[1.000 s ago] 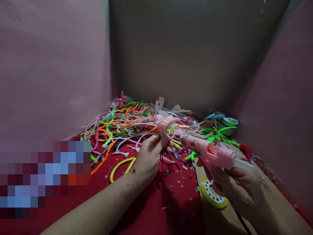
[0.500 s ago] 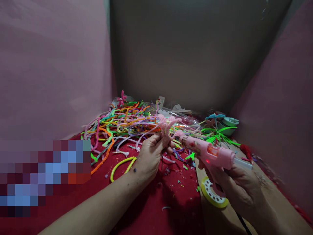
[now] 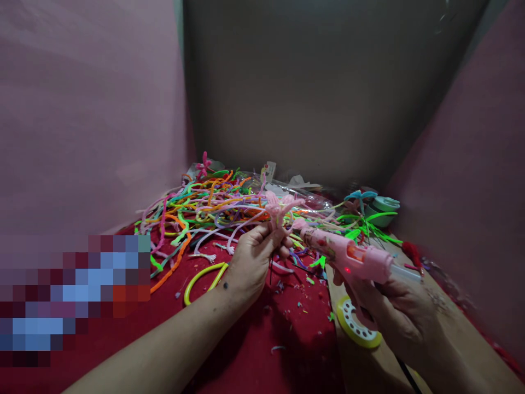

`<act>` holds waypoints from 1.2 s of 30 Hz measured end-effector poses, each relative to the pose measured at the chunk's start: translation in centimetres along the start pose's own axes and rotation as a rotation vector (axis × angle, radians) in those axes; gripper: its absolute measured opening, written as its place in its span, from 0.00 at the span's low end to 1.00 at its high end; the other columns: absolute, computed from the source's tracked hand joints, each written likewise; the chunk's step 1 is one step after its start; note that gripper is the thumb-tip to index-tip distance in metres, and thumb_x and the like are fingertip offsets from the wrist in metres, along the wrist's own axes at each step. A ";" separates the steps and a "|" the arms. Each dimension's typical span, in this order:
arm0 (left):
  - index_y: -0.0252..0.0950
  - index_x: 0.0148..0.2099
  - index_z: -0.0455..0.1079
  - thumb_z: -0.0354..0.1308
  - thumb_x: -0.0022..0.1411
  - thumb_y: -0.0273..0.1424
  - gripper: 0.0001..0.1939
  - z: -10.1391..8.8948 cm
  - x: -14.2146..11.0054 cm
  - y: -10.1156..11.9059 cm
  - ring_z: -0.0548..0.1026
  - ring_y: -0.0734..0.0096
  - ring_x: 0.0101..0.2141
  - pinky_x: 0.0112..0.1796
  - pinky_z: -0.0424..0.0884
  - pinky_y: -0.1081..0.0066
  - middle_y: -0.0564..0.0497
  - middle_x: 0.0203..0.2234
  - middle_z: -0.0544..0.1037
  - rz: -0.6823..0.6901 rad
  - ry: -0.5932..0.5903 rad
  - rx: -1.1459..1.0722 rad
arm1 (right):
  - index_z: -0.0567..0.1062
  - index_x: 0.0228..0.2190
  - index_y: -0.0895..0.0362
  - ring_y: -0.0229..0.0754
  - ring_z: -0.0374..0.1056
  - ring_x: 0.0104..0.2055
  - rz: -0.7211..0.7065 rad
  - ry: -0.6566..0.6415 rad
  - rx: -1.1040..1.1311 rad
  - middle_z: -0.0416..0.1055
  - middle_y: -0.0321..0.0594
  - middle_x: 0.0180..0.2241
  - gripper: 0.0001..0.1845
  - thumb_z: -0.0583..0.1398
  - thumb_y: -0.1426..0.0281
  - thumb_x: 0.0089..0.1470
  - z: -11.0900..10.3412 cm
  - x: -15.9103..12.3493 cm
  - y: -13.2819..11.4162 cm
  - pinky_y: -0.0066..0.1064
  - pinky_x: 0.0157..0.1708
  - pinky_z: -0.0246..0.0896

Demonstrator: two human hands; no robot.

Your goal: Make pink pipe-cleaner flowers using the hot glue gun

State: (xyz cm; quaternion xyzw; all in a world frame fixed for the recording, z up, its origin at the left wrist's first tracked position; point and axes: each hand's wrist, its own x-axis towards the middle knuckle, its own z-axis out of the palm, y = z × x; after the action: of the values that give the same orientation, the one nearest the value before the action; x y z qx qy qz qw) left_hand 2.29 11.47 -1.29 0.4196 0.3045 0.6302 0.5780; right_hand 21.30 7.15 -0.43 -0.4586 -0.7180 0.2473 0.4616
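Note:
My left hand (image 3: pixel 256 257) pinches a pink pipe-cleaner flower (image 3: pixel 279 205) upright by its base, fingers closed, and a thin dark stem shows below them. My right hand (image 3: pixel 394 312) is wrapped round the grip of a pink hot glue gun (image 3: pixel 348 254). A red light glows on the gun's side, and a clear glue stick (image 3: pixel 405 272) pokes out of its back. The gun's pink nozzle end points left, right beside the flower's base; whether it touches I cannot tell. A dark cord hangs below my right hand.
Behind my hands lies a tangled heap of coloured pipe cleaners (image 3: pixel 176 216). Yellow-handled scissors (image 3: pixel 192 284) lie by my left wrist. A yellow tape roll (image 3: pixel 348 328) rests on a wooden board (image 3: pixel 356 366) at right. Scraps dot the red cloth (image 3: pixel 246 350). A blue flower (image 3: pixel 361 196) stands at back right.
Almost nothing differs. Both hands keep their grips, and the glue gun stays beside the flower with at most a tiny shift left.

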 end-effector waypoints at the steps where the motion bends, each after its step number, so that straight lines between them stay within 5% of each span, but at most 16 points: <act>1: 0.31 0.30 0.67 0.59 0.54 0.31 0.07 0.0 0.0 0.0 0.67 0.80 0.21 0.26 0.62 0.77 0.52 0.22 0.72 -0.001 0.000 0.006 | 0.78 0.33 0.54 0.41 0.64 0.19 0.005 0.002 -0.006 0.65 0.37 0.14 0.19 0.54 0.56 0.52 0.0 0.0 0.1 0.30 0.21 0.64; 7: 0.31 0.32 0.68 0.58 0.55 0.31 0.07 0.0 0.0 0.0 0.67 0.80 0.22 0.26 0.62 0.76 0.51 0.23 0.73 -0.007 -0.009 0.028 | 0.78 0.33 0.55 0.37 0.59 0.15 0.035 -0.027 -0.001 0.63 0.35 0.12 0.18 0.54 0.57 0.53 -0.3 -0.2 -0.3 0.29 0.20 0.63; 17: 0.30 0.30 0.70 0.60 0.53 0.31 0.07 0.2 0.0 0.2 0.67 0.80 0.21 0.25 0.63 0.76 0.51 0.22 0.73 -0.003 0.008 0.014 | 0.78 0.32 0.55 0.43 0.68 0.26 -0.029 0.001 -0.082 0.70 0.40 0.21 0.15 0.55 0.60 0.53 -0.4 -0.3 0.3 0.30 0.23 0.66; 23: 0.31 0.32 0.69 0.58 0.54 0.31 0.07 0.1 0.0 0.2 0.67 0.80 0.21 0.26 0.63 0.77 0.51 0.22 0.73 -0.013 0.000 0.030 | 0.77 0.34 0.55 0.38 0.61 0.18 -0.081 0.009 -0.148 0.69 0.38 0.21 0.16 0.54 0.61 0.54 -0.5 -0.2 -0.4 0.32 0.25 0.65; 33: 0.31 0.32 0.68 0.59 0.53 0.30 0.06 0.1 -0.1 0.2 0.68 0.80 0.21 0.25 0.63 0.77 0.51 0.23 0.73 -0.003 0.005 0.002 | 0.77 0.28 0.55 0.34 0.54 0.15 -0.089 0.027 -0.132 0.65 0.37 0.19 0.16 0.54 0.59 0.53 -0.5 0.0 -0.6 0.26 0.13 0.52; 36: 0.31 0.33 0.68 0.58 0.54 0.30 0.07 0.0 0.0 0.1 0.68 0.79 0.22 0.26 0.63 0.77 0.51 0.23 0.73 0.003 -0.005 0.004 | 0.77 0.33 0.55 0.33 0.53 0.15 -0.138 0.022 -0.126 0.66 0.37 0.20 0.15 0.54 0.61 0.54 -0.6 0.0 -0.4 0.25 0.11 0.48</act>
State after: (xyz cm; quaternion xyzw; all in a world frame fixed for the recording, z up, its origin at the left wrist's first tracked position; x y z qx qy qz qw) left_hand 2.22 11.43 -1.19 0.4229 0.3038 0.6293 0.5769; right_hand 21.64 6.93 0.11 -0.4391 -0.7567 0.1642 0.4556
